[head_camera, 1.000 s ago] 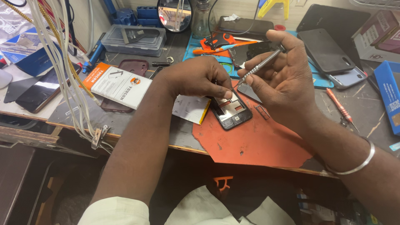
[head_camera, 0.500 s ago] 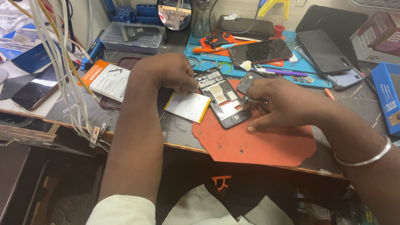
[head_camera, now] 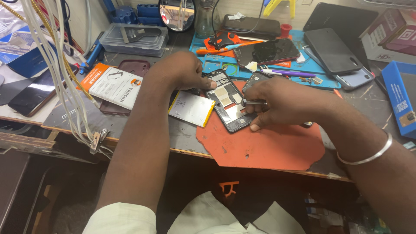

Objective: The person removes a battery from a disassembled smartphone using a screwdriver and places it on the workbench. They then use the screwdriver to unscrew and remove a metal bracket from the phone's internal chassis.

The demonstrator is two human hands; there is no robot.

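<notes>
While the left hand (head_camera: 184, 71) pins the opened phone (head_camera: 227, 100), the right hand (head_camera: 281, 103) grips a metal tool (head_camera: 252, 102).
Far left, clear plastic box (head_camera: 134, 40) holds a dark flat part.

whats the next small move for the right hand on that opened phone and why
Probably ease the metal tool tip into the opened phone: the right hand holds it level at the phone's edge, while the left hand pins the top end.

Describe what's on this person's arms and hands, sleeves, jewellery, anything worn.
Both forearms are bare. The left hand wears nothing visible. The right hand has a thin silver bangle at the wrist. A white sleeve covers the left upper arm. No gloves or rings show.
</notes>
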